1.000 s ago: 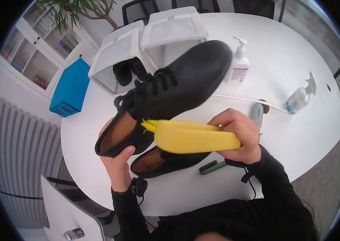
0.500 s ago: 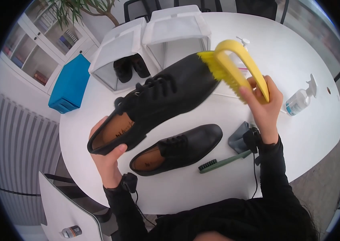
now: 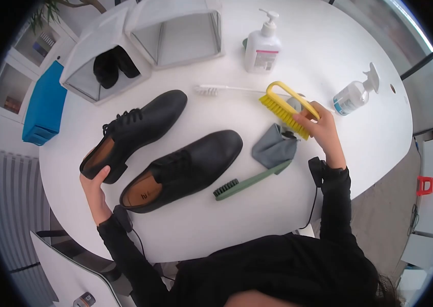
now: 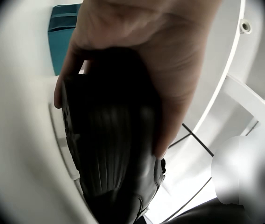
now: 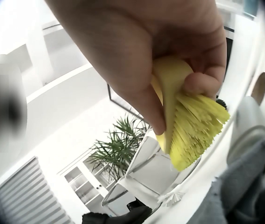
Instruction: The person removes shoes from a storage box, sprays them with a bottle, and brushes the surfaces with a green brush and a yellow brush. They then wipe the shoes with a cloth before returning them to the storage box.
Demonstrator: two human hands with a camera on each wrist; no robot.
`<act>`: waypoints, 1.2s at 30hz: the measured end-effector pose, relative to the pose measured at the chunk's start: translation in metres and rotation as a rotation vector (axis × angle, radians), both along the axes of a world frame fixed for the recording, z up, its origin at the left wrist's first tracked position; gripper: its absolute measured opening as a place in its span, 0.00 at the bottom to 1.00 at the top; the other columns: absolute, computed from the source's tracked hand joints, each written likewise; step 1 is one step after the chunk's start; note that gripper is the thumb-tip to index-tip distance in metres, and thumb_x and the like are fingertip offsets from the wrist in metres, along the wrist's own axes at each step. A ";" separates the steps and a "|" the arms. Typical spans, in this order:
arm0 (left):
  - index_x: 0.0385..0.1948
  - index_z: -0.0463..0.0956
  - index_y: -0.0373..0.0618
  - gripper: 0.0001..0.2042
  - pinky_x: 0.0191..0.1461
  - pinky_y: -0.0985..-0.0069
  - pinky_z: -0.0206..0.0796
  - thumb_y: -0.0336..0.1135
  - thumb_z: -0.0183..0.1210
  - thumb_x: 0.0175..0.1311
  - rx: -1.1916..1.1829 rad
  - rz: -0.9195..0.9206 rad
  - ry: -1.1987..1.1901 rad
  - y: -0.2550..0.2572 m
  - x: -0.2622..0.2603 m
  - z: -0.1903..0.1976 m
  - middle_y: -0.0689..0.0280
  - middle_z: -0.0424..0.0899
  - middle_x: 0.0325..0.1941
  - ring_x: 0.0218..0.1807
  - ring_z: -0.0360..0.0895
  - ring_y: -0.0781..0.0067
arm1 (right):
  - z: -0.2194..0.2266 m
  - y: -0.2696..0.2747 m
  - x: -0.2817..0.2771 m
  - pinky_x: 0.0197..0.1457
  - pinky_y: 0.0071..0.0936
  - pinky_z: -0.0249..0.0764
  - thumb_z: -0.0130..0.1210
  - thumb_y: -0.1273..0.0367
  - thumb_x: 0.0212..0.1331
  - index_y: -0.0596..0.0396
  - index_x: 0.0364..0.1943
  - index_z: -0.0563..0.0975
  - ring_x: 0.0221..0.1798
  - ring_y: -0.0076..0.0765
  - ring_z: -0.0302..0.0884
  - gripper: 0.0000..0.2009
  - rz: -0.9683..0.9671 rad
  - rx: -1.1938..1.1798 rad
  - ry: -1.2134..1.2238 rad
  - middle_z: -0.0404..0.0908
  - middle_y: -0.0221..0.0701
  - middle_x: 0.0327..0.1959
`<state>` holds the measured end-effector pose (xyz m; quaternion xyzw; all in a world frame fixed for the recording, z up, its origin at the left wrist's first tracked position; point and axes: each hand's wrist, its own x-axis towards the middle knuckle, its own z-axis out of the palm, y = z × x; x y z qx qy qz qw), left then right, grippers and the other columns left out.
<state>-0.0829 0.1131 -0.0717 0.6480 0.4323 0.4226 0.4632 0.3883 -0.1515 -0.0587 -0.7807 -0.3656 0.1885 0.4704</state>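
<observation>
My left hand grips a black lace-up dress shoe by the heel, the thumb over the heel's rim. In the left wrist view the shoe's dark sole and heel fill the middle, fingers and thumb on either side. A second black lace-up shoe with a tan insole lies on the table just in front of it. My right hand holds a yellow scrub brush by its looped handle, away from both shoes. The right wrist view shows its yellow bristles pointing down and outward.
On the white table lie a green-handled brush, a grey cloth and a long white brush. A pump bottle and a spray bottle stand behind. Two white boxes, one holding black shoes, stand beside a blue box.
The yellow brush swept along the held shoe to its toe, then moved off to the right. The held shoe has been lowered toward the table on the left. The head view has tilted down.
</observation>
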 end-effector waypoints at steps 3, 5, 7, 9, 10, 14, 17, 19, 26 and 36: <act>0.55 0.71 0.30 0.29 0.62 0.73 0.61 0.30 0.66 0.46 -0.049 -0.035 -0.052 0.005 -0.003 -0.022 0.56 0.80 0.52 0.54 0.75 0.66 | -0.017 -0.004 0.006 0.25 0.17 0.64 0.67 0.64 0.52 0.59 0.32 0.77 0.25 0.18 0.70 0.14 -0.034 -0.010 0.206 0.76 0.25 0.24; 0.55 0.71 0.30 0.30 0.63 0.73 0.60 0.30 0.66 0.47 -0.063 -0.063 -0.115 0.009 -0.004 -0.034 0.56 0.79 0.53 0.56 0.75 0.66 | -0.025 -0.003 0.006 0.25 0.15 0.64 0.67 0.64 0.52 0.59 0.37 0.77 0.26 0.17 0.71 0.15 0.002 0.036 0.207 0.77 0.25 0.26; 0.56 0.70 0.31 0.30 0.63 0.72 0.60 0.30 0.66 0.47 -0.087 -0.031 -0.138 0.007 -0.006 -0.043 0.56 0.79 0.53 0.56 0.74 0.66 | -0.033 -0.003 0.011 0.27 0.15 0.64 0.68 0.65 0.52 0.59 0.45 0.76 0.29 0.17 0.72 0.19 0.056 0.020 0.224 0.79 0.26 0.30; 0.57 0.69 0.30 0.31 0.63 0.72 0.60 0.30 0.66 0.46 -0.105 -0.035 -0.124 0.004 -0.004 -0.038 0.57 0.78 0.55 0.57 0.74 0.66 | -0.031 -0.001 0.004 0.28 0.15 0.65 0.67 0.65 0.52 0.59 0.46 0.76 0.30 0.18 0.72 0.19 0.061 0.028 0.233 0.79 0.26 0.30; 0.57 0.69 0.31 0.31 0.64 0.72 0.60 0.30 0.66 0.46 -0.110 -0.052 -0.113 0.003 -0.003 -0.037 0.57 0.78 0.55 0.57 0.74 0.66 | -0.030 -0.001 0.003 0.29 0.15 0.65 0.67 0.65 0.52 0.59 0.46 0.76 0.31 0.18 0.72 0.20 0.058 0.032 0.231 0.79 0.26 0.31; 0.58 0.67 0.32 0.33 0.65 0.72 0.59 0.30 0.65 0.44 -0.095 -0.124 -0.044 0.000 -0.001 -0.034 0.57 0.77 0.55 0.58 0.73 0.66 | -0.030 0.001 -0.004 0.34 0.17 0.69 0.68 0.67 0.50 0.59 0.53 0.74 0.35 0.21 0.74 0.25 0.115 0.055 0.292 0.80 0.29 0.35; 0.60 0.66 0.33 0.35 0.66 0.73 0.58 0.29 0.65 0.43 -0.159 -0.105 -0.079 -0.011 0.003 -0.034 0.57 0.76 0.56 0.59 0.72 0.65 | -0.039 0.002 -0.010 0.39 0.20 0.74 0.67 0.72 0.52 0.58 0.58 0.71 0.40 0.24 0.76 0.28 0.205 0.145 0.333 0.80 0.34 0.42; 0.62 0.64 0.34 0.37 0.68 0.72 0.56 0.27 0.64 0.43 -0.218 -0.115 -0.110 -0.013 0.003 -0.033 0.57 0.74 0.58 0.61 0.70 0.65 | -0.038 0.005 -0.015 0.41 0.21 0.76 0.63 0.76 0.53 0.58 0.61 0.68 0.43 0.26 0.77 0.28 0.208 0.162 0.356 0.79 0.36 0.48; 0.66 0.61 0.38 0.42 0.69 0.71 0.56 0.27 0.66 0.41 -0.201 -0.137 -0.117 -0.022 0.010 -0.026 0.57 0.73 0.59 0.63 0.69 0.64 | -0.052 0.009 -0.019 0.54 0.27 0.79 0.57 0.83 0.55 0.57 0.64 0.64 0.59 0.36 0.74 0.30 0.213 0.265 0.189 0.65 0.38 0.65; 0.58 0.67 0.38 0.31 0.69 0.70 0.54 0.26 0.68 0.49 -0.175 -0.040 -0.003 -0.013 -0.033 -0.051 0.59 0.74 0.58 0.62 0.69 0.66 | -0.050 0.006 -0.027 0.67 0.36 0.70 0.55 0.84 0.55 0.54 0.64 0.64 0.72 0.43 0.58 0.30 0.309 0.261 0.203 0.60 0.38 0.69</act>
